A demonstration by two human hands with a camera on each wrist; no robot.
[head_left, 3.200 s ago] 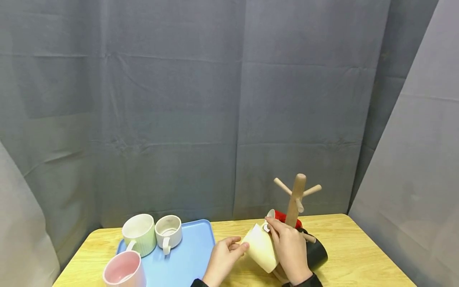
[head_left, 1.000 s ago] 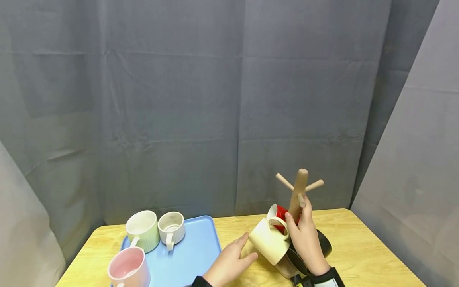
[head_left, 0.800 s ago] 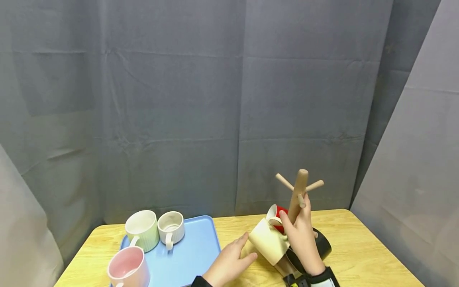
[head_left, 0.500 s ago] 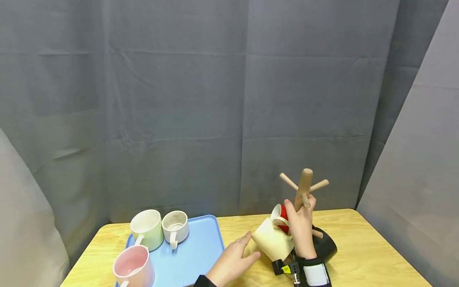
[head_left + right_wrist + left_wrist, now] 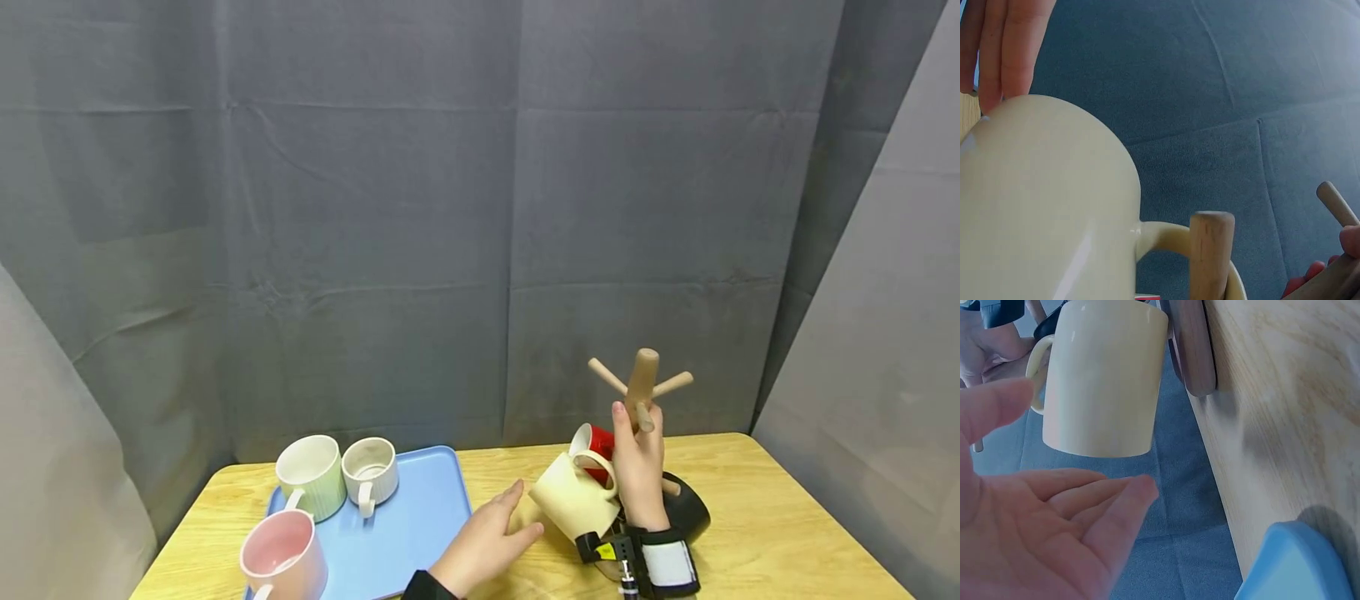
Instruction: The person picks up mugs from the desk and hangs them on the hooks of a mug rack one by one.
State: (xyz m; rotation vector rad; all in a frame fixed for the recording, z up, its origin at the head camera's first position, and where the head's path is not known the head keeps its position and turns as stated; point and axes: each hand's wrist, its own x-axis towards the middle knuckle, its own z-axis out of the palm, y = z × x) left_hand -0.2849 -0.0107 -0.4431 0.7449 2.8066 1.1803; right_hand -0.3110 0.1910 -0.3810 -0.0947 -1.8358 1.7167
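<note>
A cream mug (image 5: pixel 576 498) hangs tilted on the wooden mug tree (image 5: pixel 642 371), a peg (image 5: pixel 1211 250) passing through its handle (image 5: pixel 1163 237). My right hand (image 5: pixel 641 475) grips the tree's post just under the top pegs, thumb (image 5: pixel 1351 240) on one side and fingertips (image 5: pixel 1315 270) on the other. Held out beside the mug's base is my left hand (image 5: pixel 487 542), fingers straight and holding nothing. In the left wrist view, a gap shows between that palm (image 5: pixel 1035 537) and the mug. Lower on the tree are a red mug (image 5: pixel 602 440) and a black mug (image 5: pixel 688 508), partly hidden.
A blue tray (image 5: pixel 420 517) lies on the left of the wooden table (image 5: pixel 780 533). On it stand a pale green mug (image 5: pixel 318 483) and a small white cup (image 5: pixel 378 479); a pink mug (image 5: pixel 296 562) stands at its front left corner. Grey cloth (image 5: pixel 390 250) hangs behind.
Both hands held the cream mug at first. The right hand let go of it and moved up to the tree's post, tightening there; the left hand drew slightly away, fingers straightened.
</note>
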